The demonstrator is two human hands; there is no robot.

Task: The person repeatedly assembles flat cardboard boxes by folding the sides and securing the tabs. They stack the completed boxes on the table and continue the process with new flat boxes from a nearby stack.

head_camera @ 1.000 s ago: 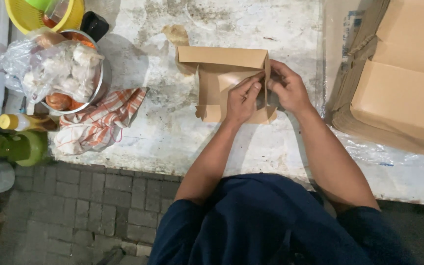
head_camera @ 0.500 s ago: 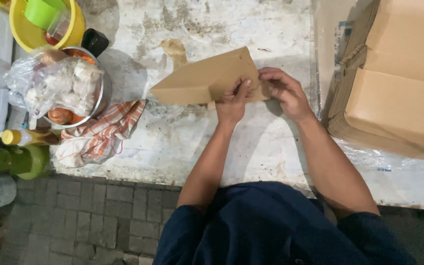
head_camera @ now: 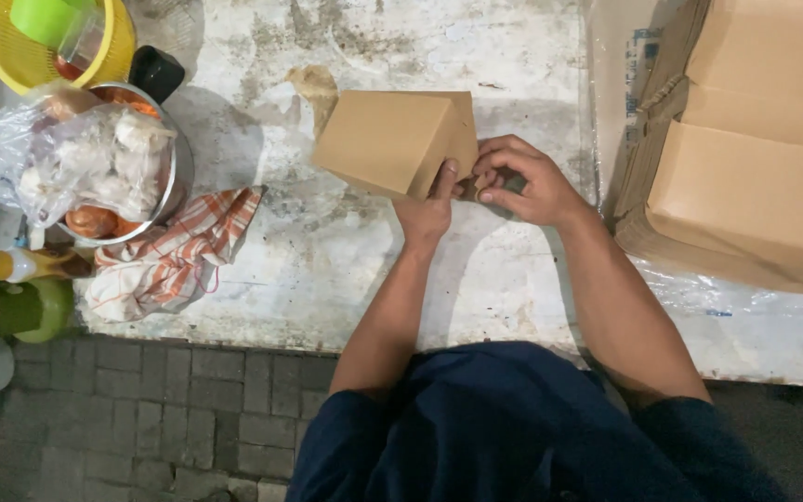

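since half a second ago the cardboard box [head_camera: 392, 144] stands folded; left hand [head_camera: 427, 209] grips it, right hand [head_camera: 522, 178] pinches its end flap, unclosed.

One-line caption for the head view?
Both hands, left hand and right hand, fold a brown cardboard box on a worn white table.

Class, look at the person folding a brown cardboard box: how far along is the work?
Done: the brown box already stands as a three-dimensional shape with folded sides. In hand: the left hand grips its near edge while the right hand works at the end beside it. Left: that end looks unclosed, and the stack of flat cardboard lies unfolded.
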